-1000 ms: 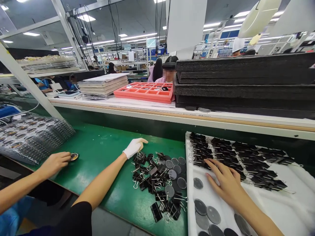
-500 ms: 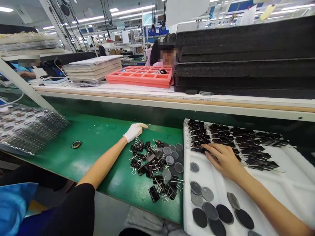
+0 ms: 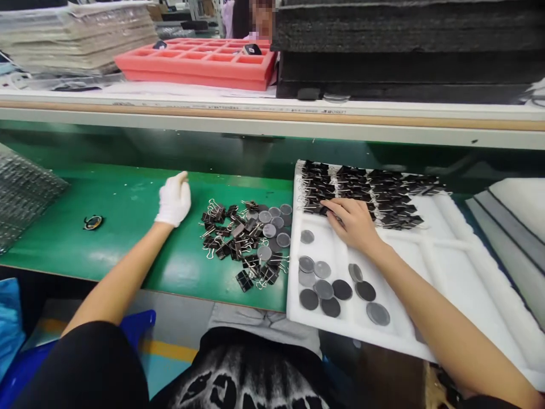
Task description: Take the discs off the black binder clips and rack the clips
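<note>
A person's bare right hand (image 3: 353, 224) reaches over a white tray (image 3: 451, 272), fingertips at the front edge of the packed clips (image 3: 394, 196). Its fingers are slightly bent and the thumb hangs a little apart below them; a clip may be touched at the tips, but the hand blocks the view, and whether one is pinched cannot be told. The rows run behind and to the right of that grip, wire handles mostly lying sideways.

Just in front of the fingers, a disc (image 3: 307, 237) lies alone in the tray, with more discs (image 3: 342, 289) nearer the wearer, some overlapping. To the grip's left, beyond the tray's rim, loose clips (image 3: 232, 247) and grey discs (image 3: 269, 230) are heaped on a green bench (image 3: 128, 199).

The gloved left hand (image 3: 174, 201) is farther left, above the bench, fingers loosely curled — nothing shows in it, though the palm is hidden. A small round part (image 3: 92, 222) lies beyond it.

Contact at the rows seems to call for a light touch: fingertips on a clip's black body rather than its wires, which could snag a neighbor, and the wrist high — clear of the discs below.
</note>
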The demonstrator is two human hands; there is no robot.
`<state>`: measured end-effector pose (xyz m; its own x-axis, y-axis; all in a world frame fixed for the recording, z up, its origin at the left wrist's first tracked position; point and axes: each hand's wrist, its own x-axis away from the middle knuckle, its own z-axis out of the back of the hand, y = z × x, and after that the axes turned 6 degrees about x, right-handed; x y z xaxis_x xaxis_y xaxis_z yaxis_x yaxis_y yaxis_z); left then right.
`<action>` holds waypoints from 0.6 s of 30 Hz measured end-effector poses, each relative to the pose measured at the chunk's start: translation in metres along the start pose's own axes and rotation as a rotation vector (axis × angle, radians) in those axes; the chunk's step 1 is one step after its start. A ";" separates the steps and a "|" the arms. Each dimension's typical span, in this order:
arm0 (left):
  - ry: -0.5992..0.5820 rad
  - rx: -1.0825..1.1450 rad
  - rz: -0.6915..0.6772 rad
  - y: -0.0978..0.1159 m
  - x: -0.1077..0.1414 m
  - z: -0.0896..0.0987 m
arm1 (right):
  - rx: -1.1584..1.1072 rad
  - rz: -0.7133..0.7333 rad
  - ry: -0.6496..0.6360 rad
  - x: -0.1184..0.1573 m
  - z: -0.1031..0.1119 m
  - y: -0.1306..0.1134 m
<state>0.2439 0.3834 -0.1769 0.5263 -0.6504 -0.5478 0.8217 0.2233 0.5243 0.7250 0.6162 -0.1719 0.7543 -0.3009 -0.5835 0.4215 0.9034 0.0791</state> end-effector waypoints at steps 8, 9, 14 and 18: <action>0.262 -0.652 0.272 -0.060 0.068 0.140 | 0.006 -0.022 -0.004 0.001 -0.003 0.000; 0.264 -0.660 0.408 -0.065 0.068 0.147 | 0.001 -0.026 -0.008 0.001 -0.004 0.000; 0.001 -0.678 0.834 -0.074 0.049 0.149 | -0.006 -0.021 -0.001 0.000 -0.005 0.000; -0.037 -0.674 0.746 -0.062 0.038 0.134 | -0.006 -0.024 0.013 0.000 -0.007 0.001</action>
<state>0.1838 0.2478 -0.1424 0.9592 -0.1966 -0.2034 0.2436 0.9396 0.2405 0.7215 0.6190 -0.1772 0.7373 -0.3185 -0.5958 0.4362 0.8979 0.0599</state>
